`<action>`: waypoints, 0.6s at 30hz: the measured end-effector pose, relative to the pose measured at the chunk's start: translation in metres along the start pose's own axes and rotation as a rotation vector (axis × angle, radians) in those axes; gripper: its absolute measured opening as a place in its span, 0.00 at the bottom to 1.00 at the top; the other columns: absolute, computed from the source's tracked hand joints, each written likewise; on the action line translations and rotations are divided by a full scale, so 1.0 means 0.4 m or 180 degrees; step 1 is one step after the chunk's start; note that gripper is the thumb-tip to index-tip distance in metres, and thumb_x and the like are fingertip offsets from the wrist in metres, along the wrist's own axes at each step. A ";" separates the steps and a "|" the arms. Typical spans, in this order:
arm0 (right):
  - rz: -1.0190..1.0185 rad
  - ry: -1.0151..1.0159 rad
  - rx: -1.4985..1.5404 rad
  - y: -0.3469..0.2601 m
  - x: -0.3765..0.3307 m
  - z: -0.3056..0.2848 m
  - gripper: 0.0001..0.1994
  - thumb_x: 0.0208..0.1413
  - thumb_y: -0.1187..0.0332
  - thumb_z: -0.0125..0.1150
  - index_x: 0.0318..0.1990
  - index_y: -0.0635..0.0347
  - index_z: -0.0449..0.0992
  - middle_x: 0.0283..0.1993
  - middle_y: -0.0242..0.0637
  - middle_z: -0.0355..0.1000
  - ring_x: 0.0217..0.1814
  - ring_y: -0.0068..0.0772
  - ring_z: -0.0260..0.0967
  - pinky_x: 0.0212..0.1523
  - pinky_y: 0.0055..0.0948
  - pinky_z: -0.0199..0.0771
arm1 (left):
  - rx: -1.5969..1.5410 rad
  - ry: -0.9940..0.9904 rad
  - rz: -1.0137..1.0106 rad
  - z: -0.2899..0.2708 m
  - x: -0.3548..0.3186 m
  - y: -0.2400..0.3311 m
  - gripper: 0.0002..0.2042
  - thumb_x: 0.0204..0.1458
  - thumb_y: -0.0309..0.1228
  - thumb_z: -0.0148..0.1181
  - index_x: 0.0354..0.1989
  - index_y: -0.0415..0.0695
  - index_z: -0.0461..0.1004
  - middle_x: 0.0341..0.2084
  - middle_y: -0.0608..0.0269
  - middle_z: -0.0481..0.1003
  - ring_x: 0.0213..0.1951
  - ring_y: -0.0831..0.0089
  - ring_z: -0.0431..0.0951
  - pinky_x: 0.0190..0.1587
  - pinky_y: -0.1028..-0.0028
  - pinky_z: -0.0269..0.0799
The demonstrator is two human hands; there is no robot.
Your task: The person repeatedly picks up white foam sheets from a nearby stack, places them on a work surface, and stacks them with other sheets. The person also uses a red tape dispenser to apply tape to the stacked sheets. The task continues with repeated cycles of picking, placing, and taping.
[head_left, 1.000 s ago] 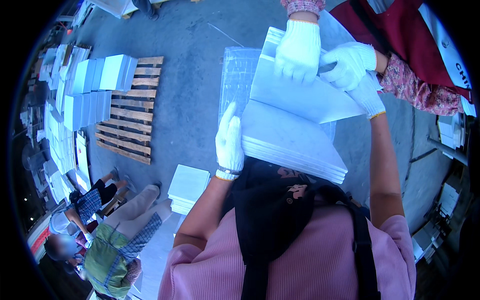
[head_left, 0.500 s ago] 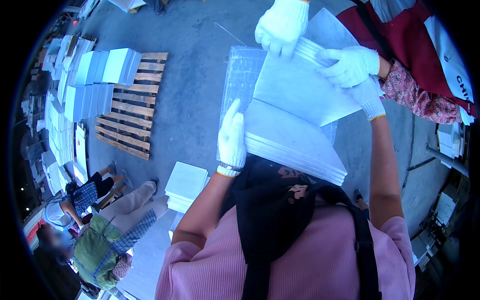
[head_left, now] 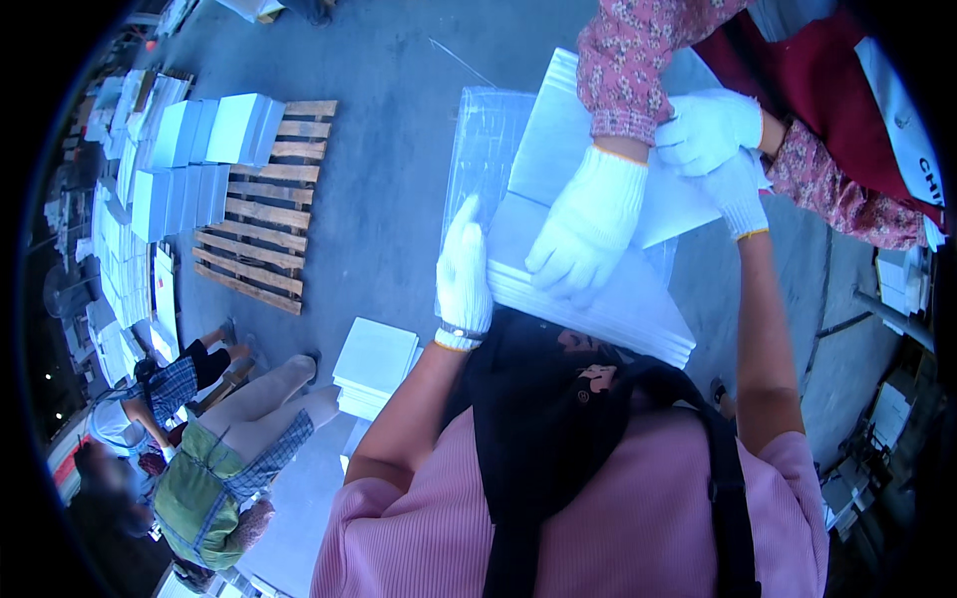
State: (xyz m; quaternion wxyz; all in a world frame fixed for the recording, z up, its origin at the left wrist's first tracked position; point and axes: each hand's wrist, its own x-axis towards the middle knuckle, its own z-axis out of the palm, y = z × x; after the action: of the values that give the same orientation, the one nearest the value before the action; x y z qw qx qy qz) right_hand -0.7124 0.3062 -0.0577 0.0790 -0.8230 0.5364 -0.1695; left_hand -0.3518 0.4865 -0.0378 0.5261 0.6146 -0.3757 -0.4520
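Note:
My left hand (head_left: 464, 267), in a white knit glove, is upright with straight fingers against the left edge of a near stack of flat white panels (head_left: 643, 304). My gloved right hand (head_left: 738, 195) is at the right corner of a farther set of white panels (head_left: 543, 135); its fingers are hidden under a co-worker's gloved hand (head_left: 706, 132). The co-worker's other gloved hand (head_left: 588, 221) reaches down onto the near stack, fingertips close to its front edge. Both sets of panels meet at an angle. Whether my right hand grips anything is hidden.
A gridded, translucent sheet (head_left: 483, 130) lies beneath the panels. To the left, a wooden pallet (head_left: 267, 204) bears white stacks (head_left: 179, 199). A smaller white stack (head_left: 374, 359) stands by my left elbow. Other people (head_left: 214, 478) are at lower left; a co-worker's red apron (head_left: 827, 100) is close at upper right.
One of the co-worker's hands has moved from the farther panels down onto the near stack, its patterned sleeve now crossing the panels. My hands have barely moved.

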 end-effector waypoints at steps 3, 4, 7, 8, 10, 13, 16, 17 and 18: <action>0.0035 -0.0127 -0.0215 -0.023 0.008 -0.014 0.20 0.48 0.53 0.62 0.45 0.56 0.78 0.37 0.39 0.78 0.36 0.40 0.75 0.36 0.37 0.72 | -0.0401 0.0008 -0.0047 0.006 -0.001 -0.010 0.26 0.67 0.42 0.40 0.63 0.32 0.60 0.61 0.48 0.65 0.62 0.62 0.64 0.65 0.65 0.56; 0.0043 -0.0153 -0.0265 -0.024 0.008 -0.009 0.20 0.48 0.53 0.62 0.45 0.55 0.78 0.37 0.39 0.78 0.35 0.39 0.75 0.35 0.37 0.72 | -0.0259 -0.0028 -0.0039 0.001 -0.004 -0.010 0.26 0.67 0.42 0.39 0.64 0.32 0.60 0.61 0.48 0.64 0.62 0.61 0.64 0.65 0.65 0.55; 0.0310 -0.0333 -0.0137 0.002 0.001 -0.001 0.20 0.49 0.56 0.63 0.47 0.56 0.77 0.41 0.40 0.77 0.41 0.41 0.74 0.41 0.37 0.71 | 0.0119 -0.0187 0.0024 -0.007 0.004 -0.007 0.27 0.67 0.43 0.39 0.64 0.32 0.59 0.62 0.47 0.63 0.62 0.60 0.64 0.66 0.63 0.55; 0.0523 -0.0554 -0.0058 -0.014 0.006 -0.013 0.21 0.49 0.57 0.63 0.50 0.57 0.76 0.46 0.41 0.76 0.47 0.42 0.72 0.47 0.38 0.70 | 0.0000 -0.0152 0.0046 -0.006 0.002 -0.010 0.27 0.67 0.43 0.39 0.64 0.32 0.59 0.62 0.47 0.63 0.63 0.60 0.64 0.66 0.63 0.55; 0.0603 -0.0747 0.0020 -0.032 0.016 -0.028 0.22 0.50 0.60 0.63 0.52 0.58 0.74 0.51 0.42 0.74 0.53 0.43 0.70 0.53 0.38 0.69 | -0.0239 -0.0075 0.0091 -0.002 -0.001 -0.022 0.27 0.67 0.43 0.39 0.64 0.33 0.58 0.62 0.47 0.63 0.63 0.60 0.64 0.66 0.63 0.55; 0.0475 -0.0765 -0.0066 -0.037 0.015 -0.031 0.22 0.51 0.60 0.62 0.53 0.58 0.74 0.51 0.42 0.74 0.53 0.43 0.70 0.53 0.38 0.69 | -0.0170 -0.0124 0.0000 -0.003 0.001 -0.019 0.27 0.67 0.43 0.39 0.65 0.33 0.58 0.63 0.46 0.62 0.64 0.59 0.63 0.66 0.62 0.55; 0.0522 -0.0653 -0.0195 -0.025 0.018 -0.020 0.21 0.51 0.58 0.61 0.52 0.57 0.74 0.49 0.42 0.75 0.50 0.44 0.72 0.51 0.39 0.70 | -0.0334 -0.0129 -0.0036 0.000 -0.001 -0.009 0.27 0.67 0.43 0.40 0.65 0.32 0.57 0.63 0.46 0.61 0.64 0.59 0.62 0.67 0.62 0.55; 0.0383 -0.0443 -0.0175 -0.004 0.010 -0.002 0.21 0.50 0.56 0.61 0.50 0.56 0.75 0.46 0.42 0.76 0.47 0.45 0.73 0.48 0.40 0.70 | -0.0376 -0.0114 -0.0047 0.001 -0.003 -0.009 0.27 0.67 0.43 0.40 0.65 0.32 0.57 0.63 0.46 0.61 0.64 0.59 0.62 0.67 0.62 0.54; 0.0331 -0.0372 -0.0071 0.012 0.005 0.007 0.22 0.50 0.54 0.60 0.49 0.55 0.76 0.46 0.42 0.76 0.47 0.45 0.73 0.47 0.41 0.71 | -0.0428 -0.0097 -0.0056 0.002 -0.002 -0.012 0.28 0.66 0.43 0.40 0.65 0.32 0.57 0.63 0.46 0.61 0.64 0.59 0.62 0.67 0.61 0.54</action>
State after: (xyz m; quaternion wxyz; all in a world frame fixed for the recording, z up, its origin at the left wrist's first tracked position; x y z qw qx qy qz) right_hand -0.7147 0.3024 -0.0613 0.1096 -0.8034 0.5747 -0.1109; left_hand -0.3530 0.4880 -0.0425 0.5564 0.5742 -0.3471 -0.4902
